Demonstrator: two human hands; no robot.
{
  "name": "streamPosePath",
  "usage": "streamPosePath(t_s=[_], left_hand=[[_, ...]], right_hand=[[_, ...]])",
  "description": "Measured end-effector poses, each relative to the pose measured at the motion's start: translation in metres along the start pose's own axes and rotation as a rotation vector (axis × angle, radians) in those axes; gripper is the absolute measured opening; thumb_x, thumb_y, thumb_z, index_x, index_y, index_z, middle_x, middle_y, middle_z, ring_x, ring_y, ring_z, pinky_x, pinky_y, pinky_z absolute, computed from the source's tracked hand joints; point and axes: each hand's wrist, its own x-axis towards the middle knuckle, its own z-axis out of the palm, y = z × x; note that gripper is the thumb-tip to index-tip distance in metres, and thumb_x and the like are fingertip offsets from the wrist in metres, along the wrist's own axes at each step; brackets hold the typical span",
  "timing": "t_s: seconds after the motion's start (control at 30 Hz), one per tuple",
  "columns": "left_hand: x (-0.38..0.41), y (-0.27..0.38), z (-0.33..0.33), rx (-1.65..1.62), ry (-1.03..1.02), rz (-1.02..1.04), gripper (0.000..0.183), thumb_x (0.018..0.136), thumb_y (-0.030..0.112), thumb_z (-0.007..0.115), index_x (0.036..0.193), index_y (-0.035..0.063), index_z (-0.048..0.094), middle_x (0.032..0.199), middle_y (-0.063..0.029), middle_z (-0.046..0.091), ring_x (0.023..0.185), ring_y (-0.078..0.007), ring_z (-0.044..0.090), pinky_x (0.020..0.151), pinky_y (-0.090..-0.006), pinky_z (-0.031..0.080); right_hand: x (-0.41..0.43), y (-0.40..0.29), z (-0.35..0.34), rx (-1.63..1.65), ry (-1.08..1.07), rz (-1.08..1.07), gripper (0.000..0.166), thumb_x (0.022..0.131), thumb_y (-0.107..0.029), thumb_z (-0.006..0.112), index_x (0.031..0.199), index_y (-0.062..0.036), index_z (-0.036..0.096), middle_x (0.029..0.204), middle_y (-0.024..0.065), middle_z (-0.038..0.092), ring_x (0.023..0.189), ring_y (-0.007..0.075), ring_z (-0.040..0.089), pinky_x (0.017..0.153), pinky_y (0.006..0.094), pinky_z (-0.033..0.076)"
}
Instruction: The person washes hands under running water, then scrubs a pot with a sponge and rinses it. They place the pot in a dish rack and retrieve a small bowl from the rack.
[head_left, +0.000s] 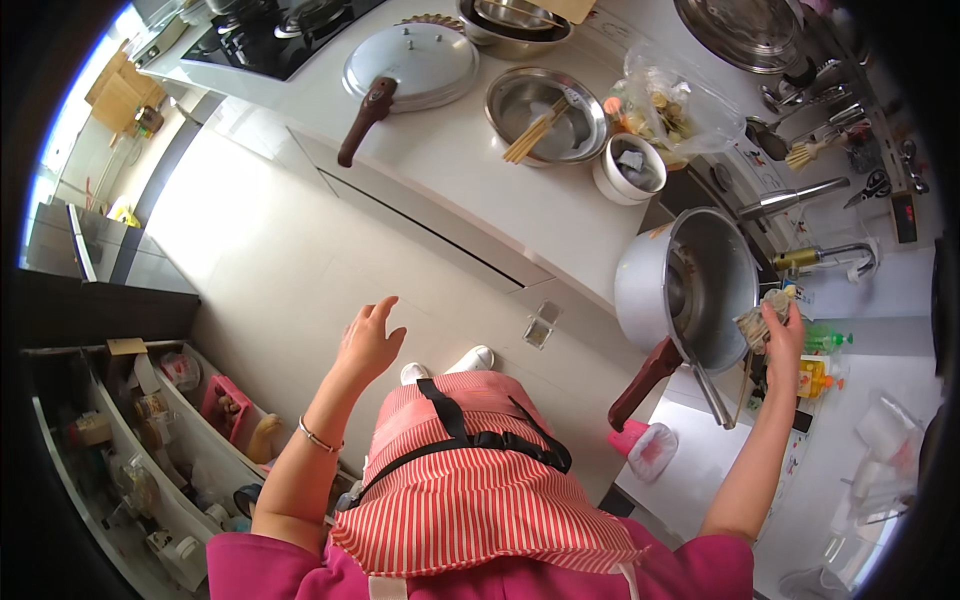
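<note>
My right hand (784, 341) grips a crumpled, greyish-brown cloth (756, 328) at the right rim of a large metal pressure cooker pot (641, 281). The pot is tilted, its mouth facing right, and its inner wall shows brown specks. A brown long handle (643, 386) juts from it toward me. Whether the cloth touches the rim I cannot tell. My left hand (369, 341) hangs over the floor in front of my apron, fingers apart, holding nothing. The matching pressure cooker lid (412, 66) lies on the counter, its brown handle (366, 124) sticking out past the front edge.
On the white counter (480, 180) stand a steel basin (510, 82) with chopsticks (536, 131), stacked white bowls (630, 169) and a plastic bag of scraps (675, 105). A faucet (799, 259) and dish soap bottles (814, 376) are beyond my right hand. Open drawers (169, 442) stand at left.
</note>
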Motion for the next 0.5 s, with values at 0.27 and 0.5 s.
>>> streamPosePath(t_s=[0.27,0.5], left_hand=[[0.073,0.012,0.026,0.304,-0.183,-0.035,0.060,0.081,0.028,0.062,0.135,0.0137,0.038,0.137,-0.0126,0.038,0.128,-0.0307,0.035,0.103,-0.0584,0.024],[0.157,0.017,0.030,0.617,0.016,0.045,0.067,0.079,0.018,0.061,0.139,0.0148,0.032,0.149,-0.0116,0.016,0.137,-0.0327,0.013,0.105,-0.0574,0.022]], right_hand=[[0.022,-0.010,0.001,-0.087,-0.052,0.058,0.029,0.084,-0.011,0.061,0.110,-0.0012,0.054,0.098,0.0030,0.058,0.087,0.0118,0.054,0.078,0.0257,0.043],[0.044,-0.020,0.006,-0.308,-0.099,0.104,0.031,0.082,-0.011,0.062,0.110,-0.0004,0.053,0.096,0.0043,0.059,0.086,0.0122,0.054,0.077,0.0260,0.043]])
